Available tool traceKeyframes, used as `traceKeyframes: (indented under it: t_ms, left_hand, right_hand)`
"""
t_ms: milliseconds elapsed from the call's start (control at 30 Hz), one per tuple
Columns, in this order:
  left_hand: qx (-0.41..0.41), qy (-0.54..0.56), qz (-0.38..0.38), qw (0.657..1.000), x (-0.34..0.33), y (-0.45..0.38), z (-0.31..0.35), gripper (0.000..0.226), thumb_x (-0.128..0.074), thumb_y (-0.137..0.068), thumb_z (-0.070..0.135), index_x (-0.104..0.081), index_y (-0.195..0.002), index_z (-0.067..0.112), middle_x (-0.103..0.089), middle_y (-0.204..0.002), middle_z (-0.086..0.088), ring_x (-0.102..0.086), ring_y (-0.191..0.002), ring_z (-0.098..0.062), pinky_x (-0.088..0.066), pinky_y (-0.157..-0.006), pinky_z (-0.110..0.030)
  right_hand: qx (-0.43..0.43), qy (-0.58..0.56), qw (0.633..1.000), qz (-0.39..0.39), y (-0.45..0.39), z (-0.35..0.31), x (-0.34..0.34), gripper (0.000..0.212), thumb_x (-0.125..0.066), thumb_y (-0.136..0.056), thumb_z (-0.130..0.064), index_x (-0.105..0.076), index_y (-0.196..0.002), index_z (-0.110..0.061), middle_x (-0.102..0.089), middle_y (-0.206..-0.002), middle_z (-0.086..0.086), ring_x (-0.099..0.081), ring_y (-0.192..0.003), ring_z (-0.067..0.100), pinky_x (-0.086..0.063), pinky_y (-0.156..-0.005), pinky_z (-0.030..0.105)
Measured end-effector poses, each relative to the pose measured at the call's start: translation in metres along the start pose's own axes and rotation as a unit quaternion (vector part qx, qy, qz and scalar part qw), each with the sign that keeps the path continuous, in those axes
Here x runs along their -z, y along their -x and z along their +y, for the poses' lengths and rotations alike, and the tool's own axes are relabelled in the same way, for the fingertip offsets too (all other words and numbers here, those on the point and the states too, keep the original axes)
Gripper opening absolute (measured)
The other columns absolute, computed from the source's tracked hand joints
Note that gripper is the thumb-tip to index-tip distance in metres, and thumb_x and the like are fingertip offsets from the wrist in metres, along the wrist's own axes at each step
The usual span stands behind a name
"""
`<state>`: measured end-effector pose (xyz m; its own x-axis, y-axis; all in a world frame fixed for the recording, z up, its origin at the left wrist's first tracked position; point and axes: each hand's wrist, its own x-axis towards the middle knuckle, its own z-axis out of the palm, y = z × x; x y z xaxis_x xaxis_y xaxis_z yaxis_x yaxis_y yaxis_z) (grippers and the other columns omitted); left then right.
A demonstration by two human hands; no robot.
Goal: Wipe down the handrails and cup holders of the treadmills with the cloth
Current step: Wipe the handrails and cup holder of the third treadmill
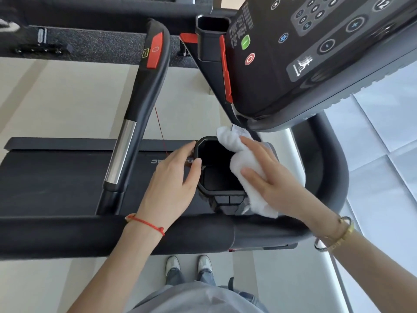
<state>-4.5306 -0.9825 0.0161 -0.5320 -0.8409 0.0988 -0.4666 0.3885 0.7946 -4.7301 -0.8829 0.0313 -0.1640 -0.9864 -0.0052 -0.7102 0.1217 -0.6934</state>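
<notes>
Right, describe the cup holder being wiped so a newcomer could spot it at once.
Start at the slanted treadmill console with its green and red buttons, and drop to its lower corner. Just below sits the near cup holder, a black open-topped well. Unlike the empty far cup holder beside the console's top, this one has the white cloth over its right rim and a hand either side.
</notes>
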Motion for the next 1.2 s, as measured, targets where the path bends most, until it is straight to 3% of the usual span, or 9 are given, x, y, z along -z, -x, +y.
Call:
traceKeyframes:
  t_ms: [100, 200, 300, 500, 667, 767, 900, 1067, 1200]
  left_hand:
    - [0.001, -0.005, -0.002, 1.000, -0.001, -0.001, -0.001, 0.041, -0.050, -0.098, 0.030, -0.051, -0.138, 0.028, -0.055, -0.114, 0.022, -0.059, -0.108, -0.002, -0.048, -0.096, -0.024]
    - [0.004, -0.019, 0.004, 1.000, -0.001, -0.001, -0.001, 0.039, -0.052, -0.096, 0.031, -0.053, -0.134, 0.023, -0.055, -0.111, 0.019, -0.060, -0.106, -0.005, -0.049, -0.092, -0.025]
    - [0.011, -0.026, 0.010, 1.000, -0.002, -0.001, -0.003, 0.026, -0.055, -0.094, 0.032, -0.059, -0.116, 0.019, -0.065, -0.104, 0.010, -0.063, -0.094, -0.009, -0.054, -0.082, -0.035]
    - [0.019, -0.020, 0.003, 1.000, -0.002, -0.001, -0.005, 0.038, -0.053, -0.091, 0.041, -0.058, -0.125, 0.025, -0.065, -0.110, 0.012, -0.063, -0.100, -0.006, -0.054, -0.089, -0.032]
    - [0.017, -0.017, -0.004, 1.000, -0.003, -0.001, -0.006, 0.049, -0.050, -0.090, 0.046, -0.052, -0.136, 0.030, -0.063, -0.120, 0.015, -0.061, -0.109, -0.002, -0.051, -0.098, -0.031]
    - [0.017, -0.029, 0.002, 0.999, -0.004, -0.002, -0.008, 0.051, -0.050, -0.090, 0.047, -0.052, -0.136, 0.027, -0.063, -0.122, 0.013, -0.061, -0.110, -0.005, -0.051, -0.097, -0.030]
    - [0.006, -0.046, 0.009, 0.999, -0.004, -0.002, -0.009, 0.039, -0.052, -0.090, 0.046, -0.057, -0.122, 0.027, -0.063, -0.104, 0.016, -0.062, -0.095, -0.003, -0.049, -0.082, -0.016]
    - [0.018, -0.025, -0.002, 1.000, -0.005, -0.001, -0.013, 0.051, -0.050, -0.090, 0.050, -0.050, -0.138, 0.032, -0.062, -0.124, 0.013, -0.060, -0.114, -0.009, -0.050, -0.100, -0.035]
    - [0.016, -0.019, -0.005, 1.000, -0.005, -0.001, -0.012, 0.053, -0.048, -0.089, 0.050, -0.050, -0.139, 0.030, -0.063, -0.123, 0.012, -0.060, -0.114, -0.007, -0.052, -0.099, -0.036]
  right_hand:
    - [0.039, 0.076, 0.996, -0.007, -0.021, 0.000, 0.004, 0.058, -0.052, -0.099, -0.015, -0.028, -0.151, -0.020, -0.031, -0.152, 0.002, -0.035, -0.127, 0.007, -0.019, -0.092, -0.003]
    - [0.137, 0.157, 0.977, -0.037, -0.049, -0.006, 0.009, 0.054, -0.053, -0.098, -0.016, -0.035, -0.149, -0.017, -0.047, -0.142, 0.006, -0.046, -0.127, 0.025, -0.033, -0.103, 0.025]
    - [0.218, 0.229, 0.945, -0.087, -0.074, -0.016, 0.000, 0.051, -0.049, -0.101, -0.024, -0.034, -0.150, -0.018, -0.054, -0.133, 0.006, -0.056, -0.111, 0.028, -0.043, -0.095, 0.041]
    - [0.203, 0.260, 0.941, -0.069, -0.066, -0.007, 0.006, 0.053, -0.047, -0.100, -0.028, -0.031, -0.150, -0.017, -0.055, -0.121, 0.007, -0.055, -0.103, 0.029, -0.042, -0.091, 0.041]
    - [0.122, 0.156, 0.977, -0.085, -0.045, 0.011, 0.022, 0.055, -0.043, -0.101, -0.030, -0.023, -0.151, -0.020, -0.044, -0.134, 0.004, -0.047, -0.118, 0.024, -0.028, -0.093, 0.019]
    - [0.163, 0.233, 0.955, -0.084, -0.065, -0.002, 0.012, 0.052, -0.044, -0.101, -0.024, -0.027, -0.149, -0.016, -0.051, -0.130, 0.008, -0.051, -0.112, 0.029, -0.038, -0.095, 0.035]
    - [0.186, 0.311, 0.929, -0.069, -0.090, -0.023, -0.008, 0.040, -0.044, -0.099, -0.027, -0.039, -0.137, -0.019, -0.059, -0.111, 0.003, -0.061, -0.087, 0.030, -0.046, -0.070, 0.040]
    - [0.118, 0.218, 0.967, -0.063, -0.064, -0.002, 0.011, 0.045, -0.043, -0.100, -0.029, -0.033, -0.143, -0.022, -0.054, -0.123, 0.004, -0.056, -0.105, 0.029, -0.045, -0.087, 0.039]
    - [0.132, 0.225, 0.965, -0.030, -0.044, 0.005, 0.013, 0.050, -0.044, -0.100, -0.025, -0.030, -0.147, -0.018, -0.048, -0.133, 0.005, -0.054, -0.111, 0.029, -0.031, -0.084, 0.021]
